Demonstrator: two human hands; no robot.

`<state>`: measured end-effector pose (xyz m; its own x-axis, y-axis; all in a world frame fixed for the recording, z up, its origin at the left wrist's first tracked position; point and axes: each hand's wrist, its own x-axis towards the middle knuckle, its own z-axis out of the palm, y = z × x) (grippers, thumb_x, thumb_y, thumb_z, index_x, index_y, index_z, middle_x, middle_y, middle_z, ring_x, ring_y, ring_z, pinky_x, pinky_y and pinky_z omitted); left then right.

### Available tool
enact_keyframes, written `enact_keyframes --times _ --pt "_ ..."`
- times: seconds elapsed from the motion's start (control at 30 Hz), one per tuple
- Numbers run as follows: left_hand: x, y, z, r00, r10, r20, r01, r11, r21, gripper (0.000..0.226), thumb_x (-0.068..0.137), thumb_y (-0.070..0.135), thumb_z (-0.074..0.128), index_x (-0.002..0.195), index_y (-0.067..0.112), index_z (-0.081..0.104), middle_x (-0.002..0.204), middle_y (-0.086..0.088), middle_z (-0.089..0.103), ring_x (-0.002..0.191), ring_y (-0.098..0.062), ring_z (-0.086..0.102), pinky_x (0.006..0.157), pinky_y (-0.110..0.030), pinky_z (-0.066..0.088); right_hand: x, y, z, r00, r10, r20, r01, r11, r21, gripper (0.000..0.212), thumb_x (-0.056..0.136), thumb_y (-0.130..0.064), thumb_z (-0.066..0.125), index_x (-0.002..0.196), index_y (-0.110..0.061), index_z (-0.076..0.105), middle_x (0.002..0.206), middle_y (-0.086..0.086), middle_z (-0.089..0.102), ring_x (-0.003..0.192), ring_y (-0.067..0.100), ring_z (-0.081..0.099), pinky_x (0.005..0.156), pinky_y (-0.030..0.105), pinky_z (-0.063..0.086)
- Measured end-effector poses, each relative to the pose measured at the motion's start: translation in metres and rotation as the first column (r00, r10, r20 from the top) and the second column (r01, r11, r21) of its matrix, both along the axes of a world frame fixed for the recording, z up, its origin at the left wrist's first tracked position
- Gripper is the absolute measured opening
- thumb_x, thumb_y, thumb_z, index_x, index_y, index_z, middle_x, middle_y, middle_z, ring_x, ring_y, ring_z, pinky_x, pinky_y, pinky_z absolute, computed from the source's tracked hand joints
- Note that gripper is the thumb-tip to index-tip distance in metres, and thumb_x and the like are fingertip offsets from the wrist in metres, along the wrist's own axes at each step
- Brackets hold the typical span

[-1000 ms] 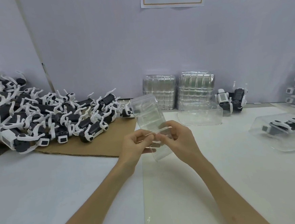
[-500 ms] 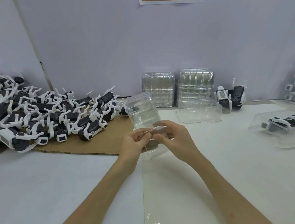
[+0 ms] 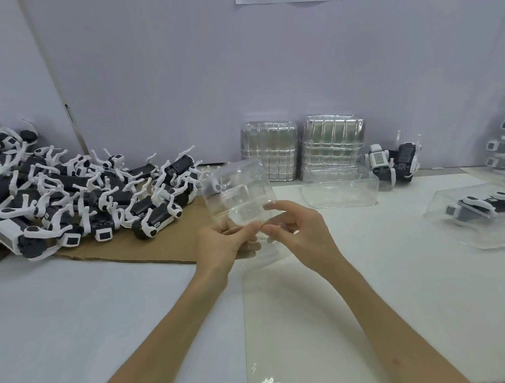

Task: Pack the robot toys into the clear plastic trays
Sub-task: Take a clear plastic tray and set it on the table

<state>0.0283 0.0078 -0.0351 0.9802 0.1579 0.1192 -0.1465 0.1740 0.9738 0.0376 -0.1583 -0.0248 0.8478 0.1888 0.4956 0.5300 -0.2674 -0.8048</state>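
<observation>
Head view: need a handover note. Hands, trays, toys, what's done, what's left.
Left hand: pinches the near edge of an empty clear tray, held above the table.
Right hand: grips the same tray from the other side.
Loose robot toys: piled on the cardboard at left; two more toys stand at the back.
Spare tray stacks stand against the wall, with one empty tray in front of them.
Done: one packed tray at right; more seem stacked at the far right edge.
Left: load the held tray, then work through the pile.
</observation>
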Motion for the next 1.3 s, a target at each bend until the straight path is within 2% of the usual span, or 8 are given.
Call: enact_keyframes --times 0.2,0.3,0.5,0.6,0.73,1.0,1.13,1.3 --pt "0.002 0.000 0.001 0.995 0.018 0.094 -0.013 0.998 -0.059 0.019 0.093 0.025 0.066 0.089 0.007 0.063 0.076 -0.004 0.075 0.069 -0.021 0.074 0.060 -0.024 0.057 0.006 -0.010 0.005 0.978 -0.201 0.047 0.191 0.967 0.171 0.032 0.085 -0.009 0.076 0.110 -0.024 0.064 0.081 -0.005 0.075 0.071 0.013 0.072 0.072 0.027 0.055" --pt "0.004 0.008 0.002 0.991 0.088 0.099 -0.073 0.987 -0.140 0.014 0.104 0.013 0.048 0.098 0.009 0.060 0.080 -0.001 0.074 0.069 -0.019 0.074 0.062 -0.023 0.057 0.013 -0.026 0.005 0.924 -0.375 0.072 0.359 0.918 0.167 0.033 0.089 -0.010 0.071 0.117 -0.024 0.063 0.085 -0.010 0.072 0.077 0.005 0.068 0.074 0.015 0.047" --pt "0.007 0.017 0.010 0.952 0.288 0.106 -0.252 0.929 -0.270 0.014 0.104 0.018 0.049 0.098 0.011 0.060 0.081 -0.001 0.076 0.077 -0.020 0.075 0.069 -0.035 0.060 0.021 -0.042 -0.003 0.861 -0.459 0.218 0.498 0.849 -0.178 0.044 0.087 0.001 0.067 0.125 -0.021 0.067 0.102 0.000 0.060 0.095 0.019 0.059 0.094 0.030 0.041" --pt "0.007 0.021 0.011 0.917 0.373 0.138 -0.334 0.911 -0.242 0.015 0.103 0.019 0.053 0.092 0.012 0.062 0.078 0.000 0.076 0.078 -0.020 0.075 0.070 -0.032 0.060 0.021 -0.036 -0.012 0.880 -0.420 0.222 0.474 0.745 -0.470 0.049 0.088 -0.001 0.063 0.131 -0.024 0.063 0.108 -0.004 0.062 0.107 0.020 0.056 0.103 0.027 0.022" --pt "0.007 0.023 0.011 0.927 0.359 0.110 -0.324 0.912 -0.252 0.014 0.100 0.021 0.059 0.090 0.012 0.063 0.083 -0.002 0.077 0.085 -0.023 0.075 0.072 -0.033 0.059 0.020 -0.031 -0.018 0.882 -0.414 0.226 0.465 0.677 -0.571 0.052 0.088 -0.004 0.061 0.136 -0.025 0.058 0.127 -0.002 0.057 0.123 0.019 0.048 0.117 0.033 0.013" --pt "0.004 0.018 0.016 0.985 0.079 0.151 -0.006 0.903 -0.429 0.007 0.099 0.013 0.054 0.099 0.010 0.060 0.102 -0.014 0.076 0.101 -0.031 0.072 0.085 -0.042 0.058 0.018 -0.025 -0.013 0.859 -0.437 0.266 0.499 0.829 -0.251 0.033 0.086 0.001 0.061 0.108 -0.023 0.070 0.103 -0.009 0.068 0.104 0.017 0.060 0.104 0.031 0.031" --pt "0.002 0.016 0.015 0.979 -0.091 0.181 0.150 0.927 -0.344 0.025 0.102 0.004 0.046 0.120 0.006 0.062 0.110 -0.012 0.075 0.105 -0.025 0.072 0.082 -0.029 0.059 0.005 -0.011 -0.002 0.957 -0.222 0.187 0.218 0.975 0.040 0.018 0.092 -0.015 0.064 0.102 -0.029 0.069 0.087 -0.011 0.070 0.088 0.009 0.064 0.084 0.018 0.044" --pt "-0.003 0.008 0.008 0.966 -0.164 0.200 0.210 0.950 -0.232 0.021 0.095 -0.003 0.053 0.103 0.006 0.070 0.099 -0.016 0.076 0.094 -0.028 0.075 0.076 -0.027 0.059 -0.005 0.010 -0.007 0.996 0.005 0.086 0.002 0.996 -0.084 0.025 0.089 -0.030 0.070 0.113 -0.027 0.066 0.096 -0.013 0.071 0.094 0.007 0.066 0.084 0.012 0.041"
